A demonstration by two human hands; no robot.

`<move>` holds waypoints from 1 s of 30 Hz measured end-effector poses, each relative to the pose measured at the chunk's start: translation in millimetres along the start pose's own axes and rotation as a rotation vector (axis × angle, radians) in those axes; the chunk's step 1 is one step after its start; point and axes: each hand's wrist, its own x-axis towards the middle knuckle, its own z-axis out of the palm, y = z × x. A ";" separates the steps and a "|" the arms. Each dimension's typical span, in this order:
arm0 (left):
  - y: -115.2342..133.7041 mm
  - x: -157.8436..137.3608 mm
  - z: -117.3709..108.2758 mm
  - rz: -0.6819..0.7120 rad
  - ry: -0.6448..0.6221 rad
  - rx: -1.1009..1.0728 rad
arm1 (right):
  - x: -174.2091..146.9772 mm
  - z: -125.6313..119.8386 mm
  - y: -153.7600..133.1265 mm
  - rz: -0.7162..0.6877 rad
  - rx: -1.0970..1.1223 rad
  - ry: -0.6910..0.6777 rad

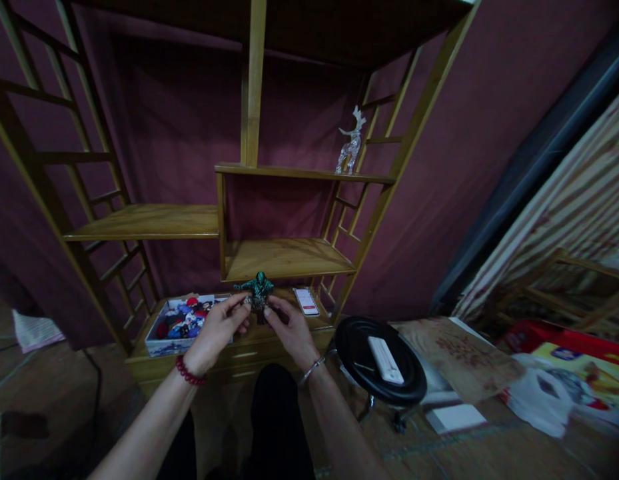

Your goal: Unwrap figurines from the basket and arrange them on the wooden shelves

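Note:
A small dark green figurine [260, 287] with an outstretched arm is held upright between my two hands, over the front of the wooden cabinet top. My left hand [223, 325] pinches its lower left side between thumb and fingers. On the other side, my right hand [289, 328] grips the lower part with thumb and fingertips. The figurine's base is partly hidden by my fingers. Just left of my left hand stands an open patterned box [172, 343] filled with red, blue and white figures [189, 320]. A phone [307, 301] with a lit screen lies right of the figurine.
Shelf boards [289, 257] overhang the cabinet top, and a clear deer ornament [350, 143] stands on one. To the right, a black round stool [354, 340] carries a white box [386, 360]. Another white box [456, 419] and a plastic bag [539, 393] lie on the floor.

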 end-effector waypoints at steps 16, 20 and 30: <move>11.8 10.2 10.1 0.131 0.005 0.000 | 8.2 -10.3 -13.3 -0.021 -0.015 0.020; 20.0 11.1 13.5 0.153 -0.024 -0.015 | 10.7 -15.1 -18.5 -0.054 -0.035 0.040; 39.7 10.9 23.0 0.208 -0.058 -0.031 | 12.5 -30.8 -50.4 -0.110 -0.088 0.009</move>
